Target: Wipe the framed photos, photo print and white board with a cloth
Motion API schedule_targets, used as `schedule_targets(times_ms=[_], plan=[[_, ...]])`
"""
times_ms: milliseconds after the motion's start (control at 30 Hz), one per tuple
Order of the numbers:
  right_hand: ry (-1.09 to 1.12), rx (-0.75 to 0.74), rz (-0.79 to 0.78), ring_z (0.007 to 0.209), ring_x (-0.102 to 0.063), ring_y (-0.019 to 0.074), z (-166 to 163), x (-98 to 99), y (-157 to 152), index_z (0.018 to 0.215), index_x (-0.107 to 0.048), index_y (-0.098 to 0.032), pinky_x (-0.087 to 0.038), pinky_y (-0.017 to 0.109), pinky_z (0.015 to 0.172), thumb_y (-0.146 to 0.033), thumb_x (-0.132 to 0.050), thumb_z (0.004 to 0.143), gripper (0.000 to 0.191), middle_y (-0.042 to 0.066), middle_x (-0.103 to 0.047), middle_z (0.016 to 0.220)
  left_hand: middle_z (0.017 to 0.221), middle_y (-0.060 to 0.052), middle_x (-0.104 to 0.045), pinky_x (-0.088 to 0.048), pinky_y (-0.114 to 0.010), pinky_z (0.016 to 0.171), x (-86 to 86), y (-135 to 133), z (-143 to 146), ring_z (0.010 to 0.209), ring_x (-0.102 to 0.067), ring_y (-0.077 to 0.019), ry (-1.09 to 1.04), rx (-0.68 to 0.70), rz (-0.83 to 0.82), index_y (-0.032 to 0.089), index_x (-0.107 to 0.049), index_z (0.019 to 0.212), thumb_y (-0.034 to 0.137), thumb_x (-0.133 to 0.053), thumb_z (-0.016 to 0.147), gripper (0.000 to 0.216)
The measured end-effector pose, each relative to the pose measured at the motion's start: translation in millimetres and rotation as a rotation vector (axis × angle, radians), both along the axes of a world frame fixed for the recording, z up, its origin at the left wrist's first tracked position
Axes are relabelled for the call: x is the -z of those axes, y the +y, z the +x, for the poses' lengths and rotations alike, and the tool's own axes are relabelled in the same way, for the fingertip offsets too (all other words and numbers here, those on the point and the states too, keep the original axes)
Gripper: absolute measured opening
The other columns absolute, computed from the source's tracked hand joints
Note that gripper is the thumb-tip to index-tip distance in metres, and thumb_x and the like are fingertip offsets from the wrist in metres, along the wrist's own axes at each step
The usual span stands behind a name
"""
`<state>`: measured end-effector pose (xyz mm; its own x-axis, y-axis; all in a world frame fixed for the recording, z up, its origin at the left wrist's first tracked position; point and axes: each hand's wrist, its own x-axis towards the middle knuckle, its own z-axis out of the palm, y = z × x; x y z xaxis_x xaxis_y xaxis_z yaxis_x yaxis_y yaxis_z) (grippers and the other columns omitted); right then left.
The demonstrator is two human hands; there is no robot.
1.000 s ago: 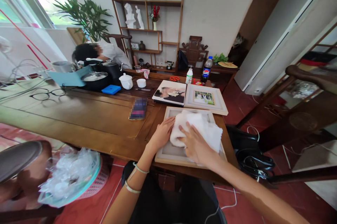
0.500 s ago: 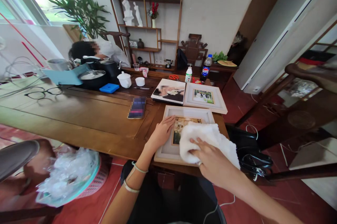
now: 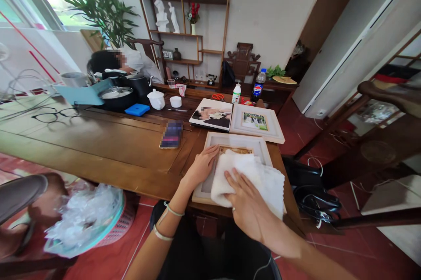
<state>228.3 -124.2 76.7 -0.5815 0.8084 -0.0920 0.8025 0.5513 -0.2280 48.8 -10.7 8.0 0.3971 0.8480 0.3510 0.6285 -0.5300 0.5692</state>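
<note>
A light wooden picture frame [image 3: 203,185] lies flat near the table's front right edge, its photo mostly covered. My left hand [image 3: 204,163] rests with fingers stretched out on the frame's left side, steadying against its face. In my right hand [image 3: 245,203] is a folded white towel [image 3: 255,166], pressed down over the frame's middle and right side; the thumb is partly hidden in the cloth. Behind it lie a second framed photo [image 3: 272,120] and a square photo album or print [image 3: 210,114]. A phone [image 3: 171,134] lies to the left.
Along the table [image 3: 125,139] stand a cola bottle [image 3: 258,84], a white pump bottle [image 3: 236,94], orange scissors [image 3: 217,96], a white teapot [image 3: 155,99] and eyeglasses [image 3: 55,115]. Another person [image 3: 140,65] leans at the far side. A basket of plastic bags [image 3: 85,223] sits on the floor.
My right hand has slid the towel leftward across the frame, covering more of the photo, and its fingers have spread flatter. My left hand has stayed in place.
</note>
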Motion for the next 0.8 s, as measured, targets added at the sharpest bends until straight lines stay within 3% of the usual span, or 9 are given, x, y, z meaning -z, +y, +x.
schedule_targets(times_ms=[167,267,367,433,500,567,633,733,800], plan=[[-0.099,0.119,0.038,0.138,-0.017,0.0316,50.4,-7.1,-10.1,0.11,-0.067,-0.014,-0.018,0.05,0.112,0.0,-0.042,0.065,0.053,0.012,-0.032,0.147,0.14,-0.007,-0.046,-0.035,-0.044,0.108,4.1,1.5,-1.0,0.133,-0.038,-0.0197,-0.004,0.015,0.001,0.018,-0.047,0.133,0.014,-0.033,0.092,0.044],[-0.102,0.181,0.062,0.132,-0.034,0.0295,73.4,-15.7,-6.9,0.105,-0.069,-0.015,-0.029,0.046,0.108,0.001,-0.04,0.064,0.052,0.013,-0.045,0.14,0.141,-0.007,-0.045,-0.035,-0.044,0.108,3.8,1.0,-1.7,0.133,-0.037,-0.0196,-0.004,0.019,0.0,0.018,-0.047,0.133,0.015,-0.032,0.092,0.044],[0.011,0.27,0.152,0.112,-0.056,0.0265,92.4,-23.6,14.9,0.113,-0.063,-0.017,-0.044,0.042,0.096,-0.004,-0.038,0.072,0.05,0.013,-0.06,0.123,0.141,-0.007,-0.045,-0.034,-0.045,0.108,3.6,0.7,-1.6,0.133,-0.037,-0.0201,-0.003,0.017,-0.005,0.018,-0.047,0.133,0.016,-0.033,0.092,0.043],[0.09,0.372,0.297,0.1,-0.062,0.0277,101.6,-24.2,38.7,0.124,-0.054,-0.015,-0.049,0.042,0.087,-0.006,-0.039,0.075,0.052,0.015,-0.064,0.113,0.141,-0.007,-0.045,-0.034,-0.046,0.108,4.0,0.8,-1.4,0.133,-0.037,-0.0202,-0.002,0.015,-0.007,0.019,-0.047,0.133,0.015,-0.033,0.092,0.043],[0.137,0.438,0.447,0.101,-0.061,0.0302,104.1,-21.3,65.2,0.13,-0.047,-0.011,-0.049,0.043,0.084,-0.003,-0.04,0.072,0.059,0.018,-0.062,0.113,0.14,-0.007,-0.046,-0.033,-0.045,0.109,4.5,1.0,-1.3,0.133,-0.038,-0.0201,-0.002,0.011,-0.005,0.019,-0.048,0.133,0.014,-0.033,0.091,0.044],[0.164,0.381,0.551,0.114,-0.053,0.0311,96.1,-17.1,89.7,0.128,-0.047,-0.01,-0.046,0.044,0.091,0.003,-0.04,0.067,0.063,0.021,-0.055,0.124,0.14,-0.007,-0.046,-0.033,-0.045,0.109,4.7,1.3,-1.2,0.133,-0.038,-0.02,-0.001,0.008,-0.004,0.019,-0.048,0.132,0.013,-0.034,0.09,0.045],[0.165,0.216,0.591,0.129,-0.038,0.0294,76.9,-13.2,109.0,0.124,-0.051,-0.011,-0.036,0.045,0.102,0.006,-0.039,0.062,0.065,0.019,-0.046,0.135,0.141,-0.007,-0.046,-0.034,-0.044,0.108,3.9,1.4,-0.9,0.133,-0.038,-0.0201,0.002,0.006,-0.002,0.018,-0.048,0.132,0.013,-0.034,0.09,0.045],[0.123,-0.039,0.52,0.137,-0.023,0.0263,36.0,-7.2,127.3,0.121,-0.056,-0.015,-0.023,0.047,0.11,0.008,-0.041,0.062,0.064,0.013,-0.048,0.136,0.138,-0.008,-0.049,-0.036,-0.043,0.107,0.7,0.6,0.2,0.131,-0.039,-0.0205,0.006,0.012,0.012,0.017,-0.051,0.129,0.012,-0.034,0.09,0.043],[0.079,-0.111,0.421,0.137,-0.023,0.0255,11.0,-1.8,133.8,0.119,-0.058,-0.019,-0.02,0.047,0.11,0.008,-0.042,0.066,0.062,0.01,-0.055,0.13,0.131,-0.009,-0.055,-0.039,-0.043,0.104,-2.1,-0.8,1.0,0.127,-0.044,-0.0214,0.006,0.004,0.016,0.017,-0.057,0.121,0.012,-0.035,0.09,0.039]])
